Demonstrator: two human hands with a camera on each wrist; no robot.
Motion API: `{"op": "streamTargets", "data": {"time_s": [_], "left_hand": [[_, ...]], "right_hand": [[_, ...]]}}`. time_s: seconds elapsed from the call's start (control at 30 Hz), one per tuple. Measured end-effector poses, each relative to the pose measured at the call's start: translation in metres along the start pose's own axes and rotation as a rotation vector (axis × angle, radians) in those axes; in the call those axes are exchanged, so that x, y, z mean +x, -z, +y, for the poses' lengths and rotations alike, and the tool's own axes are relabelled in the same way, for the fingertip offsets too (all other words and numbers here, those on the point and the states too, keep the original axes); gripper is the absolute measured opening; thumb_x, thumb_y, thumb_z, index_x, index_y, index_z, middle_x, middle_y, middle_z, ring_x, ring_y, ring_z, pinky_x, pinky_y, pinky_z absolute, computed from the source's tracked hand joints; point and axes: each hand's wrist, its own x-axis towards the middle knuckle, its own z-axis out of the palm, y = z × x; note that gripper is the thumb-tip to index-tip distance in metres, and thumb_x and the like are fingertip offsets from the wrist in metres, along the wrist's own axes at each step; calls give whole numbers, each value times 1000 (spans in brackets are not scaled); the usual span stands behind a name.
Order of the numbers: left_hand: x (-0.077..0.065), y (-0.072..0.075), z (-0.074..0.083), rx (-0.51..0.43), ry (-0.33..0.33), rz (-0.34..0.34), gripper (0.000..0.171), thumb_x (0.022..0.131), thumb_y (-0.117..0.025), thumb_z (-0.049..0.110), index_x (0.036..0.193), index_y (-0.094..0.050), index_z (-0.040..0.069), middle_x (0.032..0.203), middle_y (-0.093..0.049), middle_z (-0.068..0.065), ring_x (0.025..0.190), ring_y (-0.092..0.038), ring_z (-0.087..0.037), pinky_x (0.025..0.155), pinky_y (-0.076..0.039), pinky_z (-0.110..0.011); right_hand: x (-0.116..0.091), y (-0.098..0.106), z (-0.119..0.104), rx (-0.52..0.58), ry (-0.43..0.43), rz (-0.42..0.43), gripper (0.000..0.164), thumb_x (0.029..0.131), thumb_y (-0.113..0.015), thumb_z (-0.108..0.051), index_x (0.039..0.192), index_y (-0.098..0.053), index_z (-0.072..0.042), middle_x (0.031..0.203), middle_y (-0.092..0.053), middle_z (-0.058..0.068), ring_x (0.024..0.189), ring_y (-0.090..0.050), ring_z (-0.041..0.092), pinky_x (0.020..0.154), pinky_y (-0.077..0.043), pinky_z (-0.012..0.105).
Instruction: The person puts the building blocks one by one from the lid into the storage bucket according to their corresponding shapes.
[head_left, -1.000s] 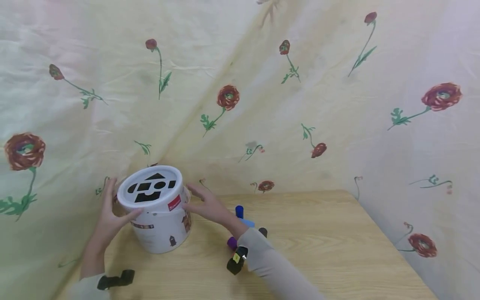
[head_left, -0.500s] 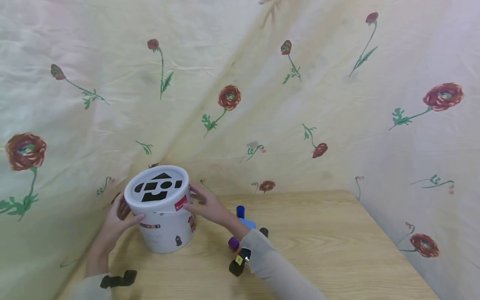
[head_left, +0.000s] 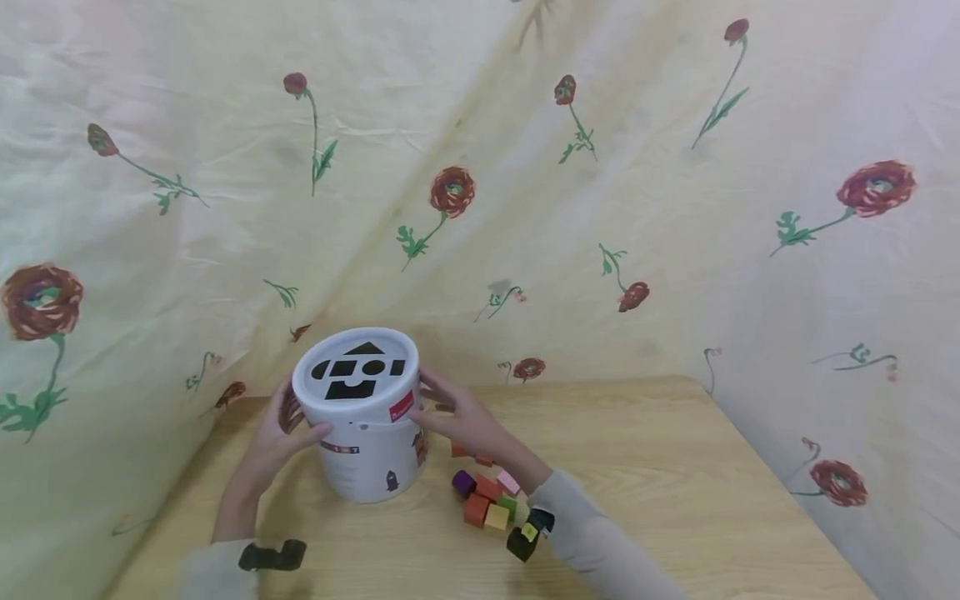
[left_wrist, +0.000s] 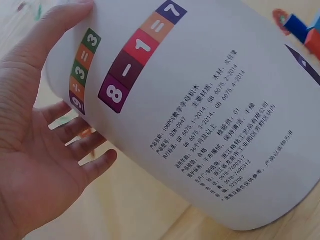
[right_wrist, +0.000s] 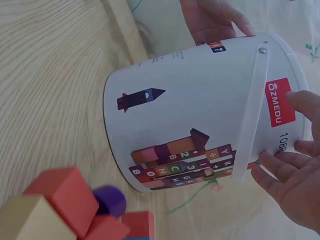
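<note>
A white bucket (head_left: 367, 458) of toy blocks stands at the back left of the wooden table, its lid (head_left: 392, 386) cut with black-looking shape holes. My left hand (head_left: 270, 446) grips its left side, thumb at the front just below the lid, with the other fingers spread round behind, as the left wrist view shows. On the opposite side my right hand (head_left: 465, 421) holds it near the top, thumb on the red label (right_wrist: 281, 102) and fingers against the wall. The bucket's white strap handle (right_wrist: 250, 112) hangs down its side. Printed sums and text cover the wall (left_wrist: 165, 150).
Several loose wooden blocks lie in a heap under my right forearm, among them a red block (head_left: 476, 510), a yellow block (head_left: 497, 517) and a purple block (head_left: 463, 483). A flowered cloth (head_left: 525, 250) hangs behind the table (head_left: 660, 467).
Both hands have moved right along with the bucket, away from the cloth on the left. My right forearm has shifted right too, uncovering red, yellow and green blocks and hiding the blue ones.
</note>
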Motion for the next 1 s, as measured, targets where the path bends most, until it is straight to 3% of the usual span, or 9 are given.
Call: {"op": "streamTargets", "data": {"time_s": [0.3,0.5,0.83,1.0], "left_hand": [[6,-30,4,-29,-22,-12,106,85,-81,14,164,-11,19,167,-23,-12,152,-24,-37,122,-22,-64],[8,-41,3,-24,-27,-6,107,84,-82,16,164,-11,20,167,-24,-10,152,-25,-36,122,-24,-62],[9,-42,5,-10,-28,-14,105,87,-80,19,164,-9,20,168,-21,-13,152,-23,-39,121,-24,-64],[15,-37,7,-36,-75,-19,95,91,-73,15,163,-12,17,167,-19,-16,152,-21,-43,121,-23,-66]], "right_hand": [[-18,21,2,-50,-48,52,71,99,-66,-22,161,-30,-30,165,-35,-3,146,-45,30,113,-43,58],[-23,28,3,-69,-19,55,70,101,-63,-19,162,-28,-23,166,-34,2,145,-45,34,111,-45,55],[-21,33,7,-57,-1,41,68,101,-63,-16,161,-31,-20,165,-35,7,145,-45,37,108,-47,56],[-20,37,10,-68,-3,29,67,101,-62,-15,160,-32,-21,165,-36,8,144,-47,36,109,-46,56]]}}
